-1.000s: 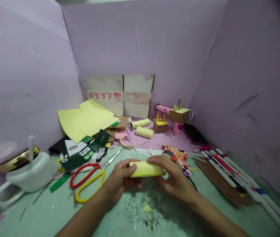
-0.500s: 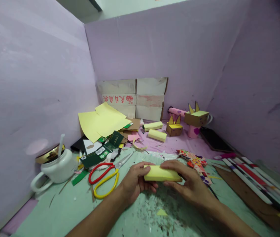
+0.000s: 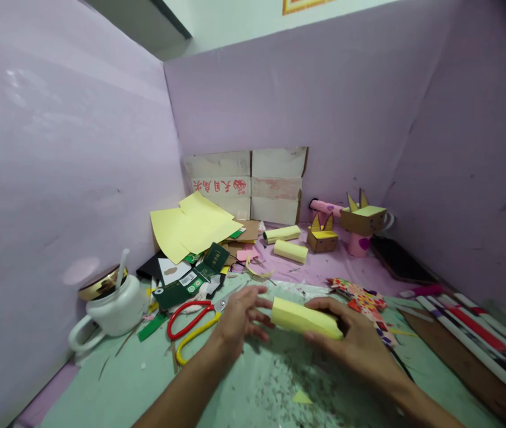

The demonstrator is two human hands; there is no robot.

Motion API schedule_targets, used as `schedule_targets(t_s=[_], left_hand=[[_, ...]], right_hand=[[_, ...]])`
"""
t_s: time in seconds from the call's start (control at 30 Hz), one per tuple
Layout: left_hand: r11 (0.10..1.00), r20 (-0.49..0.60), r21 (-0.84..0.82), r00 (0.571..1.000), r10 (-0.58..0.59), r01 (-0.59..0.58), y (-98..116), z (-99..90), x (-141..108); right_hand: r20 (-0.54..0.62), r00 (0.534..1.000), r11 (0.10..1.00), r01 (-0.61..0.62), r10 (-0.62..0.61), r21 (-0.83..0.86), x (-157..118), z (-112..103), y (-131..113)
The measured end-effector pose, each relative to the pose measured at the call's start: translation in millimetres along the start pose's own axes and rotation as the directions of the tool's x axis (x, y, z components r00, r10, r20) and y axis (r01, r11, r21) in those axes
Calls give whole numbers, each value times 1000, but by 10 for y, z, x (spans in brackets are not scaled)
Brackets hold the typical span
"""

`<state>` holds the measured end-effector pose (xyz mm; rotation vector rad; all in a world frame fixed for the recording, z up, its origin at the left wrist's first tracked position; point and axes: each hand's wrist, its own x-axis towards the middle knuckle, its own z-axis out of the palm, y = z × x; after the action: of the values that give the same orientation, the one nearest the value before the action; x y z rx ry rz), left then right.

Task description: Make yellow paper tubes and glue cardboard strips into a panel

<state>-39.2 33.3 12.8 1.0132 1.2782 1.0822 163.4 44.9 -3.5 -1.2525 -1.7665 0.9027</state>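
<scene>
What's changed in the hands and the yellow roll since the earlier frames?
The left hand has loosened its grip and shifted left toward the scissors, fingers spread; whether a fingertip touches the yellow roll is unclear. The right hand keeps hold of the roll, which now slopes down to the right. The view has shifted, but the scissors and mug look unmoved.

The right hand (image 3: 355,339) grips a yellow paper tube (image 3: 306,318) over the green worktop (image 3: 217,392). Beside it, the left hand (image 3: 242,321) is open, near red-and-yellow scissors (image 3: 197,327).
</scene>
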Motion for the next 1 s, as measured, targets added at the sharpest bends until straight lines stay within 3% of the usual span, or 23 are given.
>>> schedule_targets(t_s=[0.07, 0.17, 0.23, 0.27, 0.43, 0.63, 0.7, 0.8, 0.9, 1.0], left_hand=[[979, -183, 175, 974, 133, -101, 122, -190, 114], [857, -400, 499, 844, 358, -127, 373, -515, 384], [721, -415, 688, 771, 484, -83, 537, -661, 619], [646, -393, 762, 757, 522, -49, 600, -697, 745], [319, -313, 936, 772, 553, 151, 675, -625, 1323], [132, -261, 964, 750, 607, 229, 743, -686, 1653], [113, -239, 969, 711, 661, 220, 833, -729, 1663], [103, -172, 984, 615, 770, 146, 929, -716, 1519], [60, -30, 997, 491, 871, -45, 900, -636, 1143], [-44, 153, 959, 382, 911, -281, 759, -599, 657]], right_hand=[[-64, 996, 997, -57, 60, 46, 12, -18, -25], [-117, 988, 986, -83, 100, 145, 35, -50, -39], [-113, 985, 976, -104, 127, 190, 52, -63, -40], [-109, 985, 974, -112, 135, 200, 60, -67, -39], [-110, 989, 982, -73, 94, 176, 76, -49, -22], [-138, 988, 978, -39, 68, 206, 39, 29, 0], [-136, 988, 974, -46, 78, 221, 32, 24, -16], [-163, 981, 963, -59, 105, 265, 37, -65, -52], [-248, 959, 920, -28, 135, 391, 57, -222, -77], [-349, 918, 817, 50, 190, 575, 78, -375, -99]])
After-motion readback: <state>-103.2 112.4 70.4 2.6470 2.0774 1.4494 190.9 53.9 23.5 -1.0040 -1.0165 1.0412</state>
